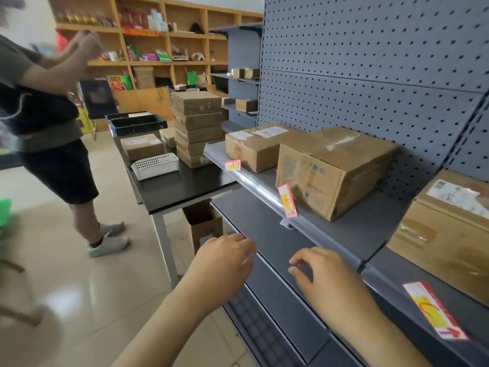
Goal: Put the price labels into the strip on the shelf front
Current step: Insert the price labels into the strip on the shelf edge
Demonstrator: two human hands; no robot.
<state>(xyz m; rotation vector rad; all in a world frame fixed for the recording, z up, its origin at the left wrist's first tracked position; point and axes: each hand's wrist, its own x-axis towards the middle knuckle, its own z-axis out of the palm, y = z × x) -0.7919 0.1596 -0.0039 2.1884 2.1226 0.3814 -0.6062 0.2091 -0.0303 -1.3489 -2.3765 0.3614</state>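
Hands (267, 268) loosely curled, holding nothing, at lower shelf edge, price labels (288, 201) in strip (254, 186) above

Bright, even indoor light, no hard shadows anywhere. Soft white glare on the floor tiles (74, 295) lower left and along the clear strip (254, 181) on the shelf front. Heavy motion blur on the bystander's raised arms (66, 56), slight blur on the left hand (225, 263). Wide-angle bending of the pegboard (370, 75) toward the right edge. Back shelves (158, 35) a bit soft.

left hand (225, 263) | right hand (325, 276) | both curled near lower shelf (277, 234) | three price labels (288, 201) in strip (254, 181)
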